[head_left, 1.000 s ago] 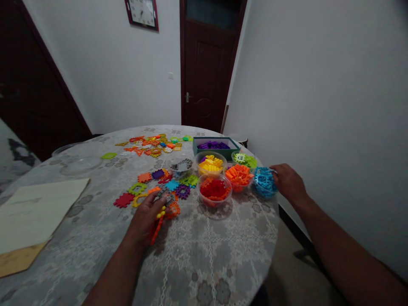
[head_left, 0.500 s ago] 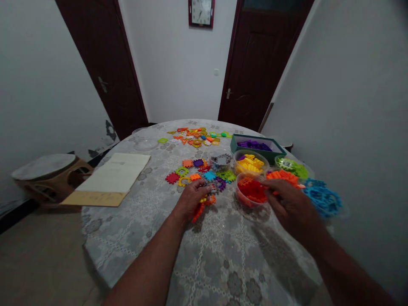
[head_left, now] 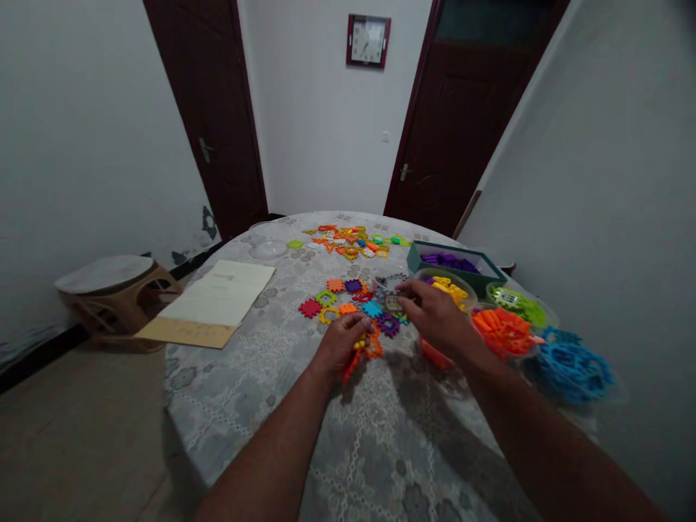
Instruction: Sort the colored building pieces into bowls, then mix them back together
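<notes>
Close to the table's near middle, my left hand (head_left: 344, 344) is closed on small interlocking plastic blocks; yellow (head_left: 359, 343) and red-orange (head_left: 352, 366) parts stick out below its fingers. My right hand (head_left: 435, 308) is pinched at the edge of a grey window-like block (head_left: 392, 301), over the spread pieces. Around them lie a purple ring block (head_left: 388, 325), a light blue block (head_left: 373, 309), a crimson block (head_left: 310, 308) and a yellow ring block (head_left: 328, 315). Under my right wrist, a tub of red blocks (head_left: 435, 357) is mostly hidden.
At right stand tubs of yellow blocks (head_left: 450, 288), orange blocks (head_left: 503, 330), green blocks (head_left: 519, 304) and blue blocks (head_left: 573, 366). Behind them is a green box (head_left: 492, 272) with purple blocks. Loose pieces (head_left: 348, 241) lie at the back; a paper pad (head_left: 225, 290) lies left.
My right hand has moved left from the red tub to the spread pieces. The grey window-like block, earlier by my left hand, is now at my right fingertips. The view has shifted.
</notes>
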{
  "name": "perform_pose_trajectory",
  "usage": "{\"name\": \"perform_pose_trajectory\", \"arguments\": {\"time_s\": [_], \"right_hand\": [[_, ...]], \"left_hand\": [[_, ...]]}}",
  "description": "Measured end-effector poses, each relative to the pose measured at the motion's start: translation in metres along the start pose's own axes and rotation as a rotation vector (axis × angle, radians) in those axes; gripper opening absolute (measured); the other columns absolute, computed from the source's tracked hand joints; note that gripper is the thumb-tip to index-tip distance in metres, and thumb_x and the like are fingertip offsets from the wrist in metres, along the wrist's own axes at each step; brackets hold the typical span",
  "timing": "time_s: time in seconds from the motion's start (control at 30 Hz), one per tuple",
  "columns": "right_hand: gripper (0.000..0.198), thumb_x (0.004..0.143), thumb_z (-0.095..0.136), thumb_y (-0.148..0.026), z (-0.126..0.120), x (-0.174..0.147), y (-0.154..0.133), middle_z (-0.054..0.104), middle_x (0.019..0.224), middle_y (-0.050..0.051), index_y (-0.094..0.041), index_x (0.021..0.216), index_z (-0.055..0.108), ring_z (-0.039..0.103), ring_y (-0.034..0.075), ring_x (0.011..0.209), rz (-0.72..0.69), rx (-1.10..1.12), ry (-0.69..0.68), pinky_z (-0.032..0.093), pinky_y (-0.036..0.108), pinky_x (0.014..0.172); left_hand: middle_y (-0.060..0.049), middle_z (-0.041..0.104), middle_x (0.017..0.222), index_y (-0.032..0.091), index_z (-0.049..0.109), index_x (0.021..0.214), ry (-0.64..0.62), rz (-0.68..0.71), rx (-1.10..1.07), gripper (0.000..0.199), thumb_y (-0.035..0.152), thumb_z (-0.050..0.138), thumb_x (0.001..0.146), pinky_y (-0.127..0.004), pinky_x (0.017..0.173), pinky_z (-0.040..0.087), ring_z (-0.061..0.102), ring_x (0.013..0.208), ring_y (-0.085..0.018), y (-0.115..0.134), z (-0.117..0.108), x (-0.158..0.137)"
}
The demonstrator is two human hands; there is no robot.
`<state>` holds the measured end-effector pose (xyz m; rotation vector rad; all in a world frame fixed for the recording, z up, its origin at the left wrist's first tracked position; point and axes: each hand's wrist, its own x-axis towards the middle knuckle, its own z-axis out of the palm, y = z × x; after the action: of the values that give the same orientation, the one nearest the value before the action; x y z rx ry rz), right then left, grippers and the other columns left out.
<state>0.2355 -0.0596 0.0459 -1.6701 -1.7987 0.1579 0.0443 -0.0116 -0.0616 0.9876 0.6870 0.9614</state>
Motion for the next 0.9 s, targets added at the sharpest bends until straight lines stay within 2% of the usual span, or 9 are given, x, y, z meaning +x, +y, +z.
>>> {"name": "perform_pose_trajectory", "arguments": {"time_s": [0.17, 0.27, 0.33, 0.4, 0.5, 0.6, 0.67, 0.77, 0.9], "right_hand": [[0.031, 0.097, 0.058, -0.017, -0.008, 0.068, 0.034, 0.078, 0.117, 0.016, -0.013, 0.124, 0.072, 0.073, 0.028, 0.107, 0.013, -0.267, 0.112, 0.053, 0.040, 0.100], [0.037, 0.094, 0.058, -0.011, -0.004, 0.081, 0.044, 0.074, 0.128, 0.021, -0.008, 0.128, 0.071, 0.070, 0.032, 0.119, 0.005, -0.310, 0.079, 0.050, 0.044, 0.107], [0.037, 0.095, 0.057, -0.012, 0.000, 0.071, 0.038, 0.073, 0.130, 0.023, -0.008, 0.129, 0.071, 0.070, 0.033, 0.118, -0.015, -0.299, 0.058, 0.051, 0.046, 0.106], [0.032, 0.098, 0.058, -0.017, 0.005, 0.047, 0.022, 0.075, 0.124, 0.020, -0.011, 0.126, 0.072, 0.073, 0.031, 0.109, -0.061, -0.227, 0.009, 0.053, 0.044, 0.101], [0.022, 0.101, 0.061, -0.028, 0.021, -0.003, -0.013, 0.079, 0.110, 0.010, -0.022, 0.119, 0.072, 0.074, 0.025, 0.097, -0.129, 0.006, -0.160, 0.056, 0.038, 0.089], [0.027, 0.099, 0.064, -0.028, 0.048, -0.048, -0.043, 0.078, 0.110, 0.006, -0.025, 0.126, 0.066, 0.074, 0.022, 0.092, -0.143, 0.195, -0.302, 0.056, 0.036, 0.084], [0.032, 0.098, 0.065, -0.026, 0.067, -0.065, -0.051, 0.076, 0.114, 0.007, -0.024, 0.129, 0.063, 0.073, 0.023, 0.092, -0.124, 0.240, -0.289, 0.056, 0.037, 0.085], [0.032, 0.097, 0.063, -0.024, 0.085, -0.072, -0.050, 0.074, 0.119, 0.010, -0.023, 0.128, 0.063, 0.072, 0.025, 0.100, -0.079, 0.267, -0.200, 0.056, 0.038, 0.086], [0.035, 0.093, 0.058, -0.018, 0.085, -0.071, -0.042, 0.075, 0.114, 0.008, -0.023, 0.127, 0.063, 0.072, 0.023, 0.097, -0.017, 0.302, -0.150, 0.056, 0.035, 0.084]], "left_hand": [[-0.002, 0.066, 0.087, 0.018, 0.069, 0.098, 0.084, 0.007, -0.144, 0.046, 0.057, 0.085, 0.078, -0.017, 0.041, 0.039, 0.059, 0.062, -0.010, 0.001, -0.006, 0.004], [-0.001, 0.064, 0.087, 0.018, 0.068, 0.100, 0.114, -0.005, -0.194, 0.051, 0.059, 0.086, 0.077, -0.016, 0.041, 0.039, 0.058, 0.062, -0.009, 0.002, -0.006, 0.004], [0.000, 0.062, 0.085, 0.017, 0.068, 0.099, 0.137, 0.000, -0.215, 0.052, 0.061, 0.086, 0.077, -0.016, 0.042, 0.039, 0.058, 0.062, -0.009, 0.002, -0.006, 0.004], [0.000, 0.060, 0.083, 0.018, 0.067, 0.099, 0.155, 0.017, -0.234, 0.055, 0.064, 0.086, 0.076, -0.017, 0.042, 0.038, 0.057, 0.061, -0.009, 0.000, -0.005, 0.004], [0.001, 0.059, 0.080, 0.018, 0.067, 0.100, 0.165, 0.048, -0.222, 0.058, 0.070, 0.082, 0.077, -0.019, 0.044, 0.039, 0.056, 0.061, -0.010, -0.004, -0.005, 0.006], [0.001, 0.060, 0.078, 0.019, 0.067, 0.099, 0.181, 0.075, -0.139, 0.060, 0.077, 0.074, 0.081, -0.023, 0.049, 0.042, 0.055, 0.059, -0.012, -0.006, -0.006, 0.007], [0.001, 0.061, 0.077, 0.019, 0.068, 0.095, 0.197, 0.098, -0.068, 0.060, 0.078, 0.072, 0.082, -0.024, 0.051, 0.043, 0.055, 0.060, -0.012, -0.005, -0.007, 0.006], [0.002, 0.059, 0.074, 0.019, 0.067, 0.091, 0.217, 0.134, -0.065, 0.059, 0.078, 0.071, 0.083, -0.024, 0.054, 0.043, 0.053, 0.060, -0.012, -0.004, -0.007, 0.006], [0.004, 0.056, 0.070, 0.019, 0.063, 0.091, 0.223, 0.150, -0.219, 0.062, 0.078, 0.075, 0.079, -0.023, 0.055, 0.043, 0.050, 0.057, -0.010, -0.005, -0.004, 0.008]]}}
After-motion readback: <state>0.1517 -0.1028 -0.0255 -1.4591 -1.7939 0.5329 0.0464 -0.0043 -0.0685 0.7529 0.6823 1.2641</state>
